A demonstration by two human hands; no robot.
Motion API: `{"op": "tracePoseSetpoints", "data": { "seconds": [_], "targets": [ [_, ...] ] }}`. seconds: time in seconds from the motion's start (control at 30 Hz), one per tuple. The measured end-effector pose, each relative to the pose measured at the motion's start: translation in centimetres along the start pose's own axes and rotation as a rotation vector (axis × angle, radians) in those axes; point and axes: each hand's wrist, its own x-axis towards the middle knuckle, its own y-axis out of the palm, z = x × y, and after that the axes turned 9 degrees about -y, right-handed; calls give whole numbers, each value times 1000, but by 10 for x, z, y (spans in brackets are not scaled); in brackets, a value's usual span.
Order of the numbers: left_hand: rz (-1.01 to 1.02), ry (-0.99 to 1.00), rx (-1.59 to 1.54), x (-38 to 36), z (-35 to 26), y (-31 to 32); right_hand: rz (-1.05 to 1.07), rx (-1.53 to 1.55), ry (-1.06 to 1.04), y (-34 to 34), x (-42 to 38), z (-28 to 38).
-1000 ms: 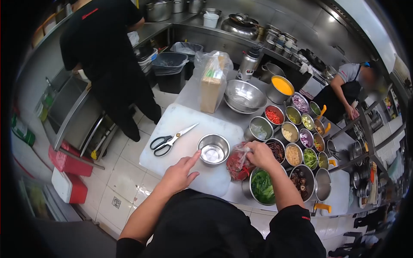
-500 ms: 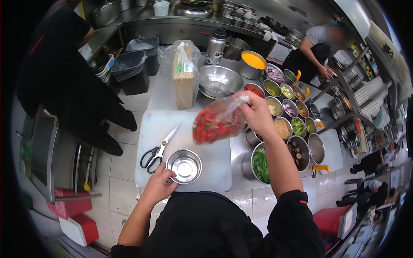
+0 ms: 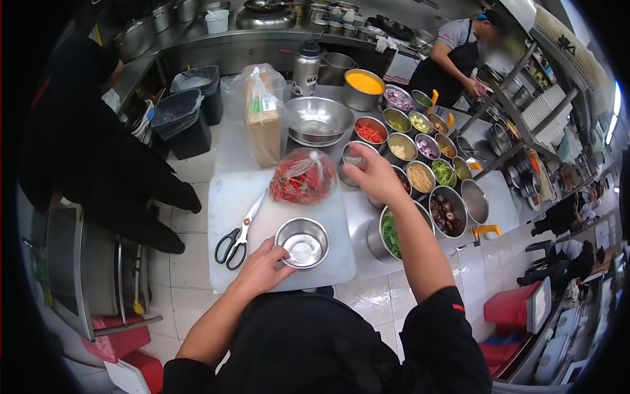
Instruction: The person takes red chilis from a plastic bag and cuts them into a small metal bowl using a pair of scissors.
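Note:
My left hand point(image 3: 261, 268) grips the rim of a small empty steel bowl point(image 3: 303, 230), thumb at its near side. The bowl sits over the white cutting board point(image 3: 321, 279). A clear plastic bag of red chillies point(image 3: 302, 178) rests at the back of the board, its gathered top upward. Kitchen scissors point(image 3: 245, 224) with black handles lie left of the bowl, blades pointing away. My right hand point(image 3: 379, 176) hovers right of the bag, above the steel containers, thumb and forefinger apart with nothing seen between them.
Steel pots of cut vegetables crowd the right, including mushrooms point(image 3: 446, 213) and leafy greens point(image 3: 390, 236). A perforated steel bowl point(image 3: 319, 118) and a bagged carton point(image 3: 264, 134) stand behind the board. One person point(image 3: 98, 144) stands left, another point(image 3: 453, 59) works at back right.
The bag of chillies has gone from my right hand onto the board. My right hand has let go and moved slightly away. My left hand and the bowl have shifted right.

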Motion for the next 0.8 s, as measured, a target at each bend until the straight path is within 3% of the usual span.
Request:
{"op": "tracePoseSetpoints", "data": {
  "seconds": [0.13,0.17,0.4,0.5,0.8],
  "targets": [
    [46,70,-6,33,-28,20,-26,-115,-46,-52,-78,3],
    [109,-6,-40,40,-45,19,-22,-158,-28,-60,-101,4],
    [-65,105,-129,110,-78,87,82,-357,-59,-70,-215,-56],
    [-78,71,-118,127,-86,109,-10,-406,-188,-62,-229,-73],
    [-104,-92,112,132,-103,136,-76,-351,-284,-64,-243,-90]
  ]
}}
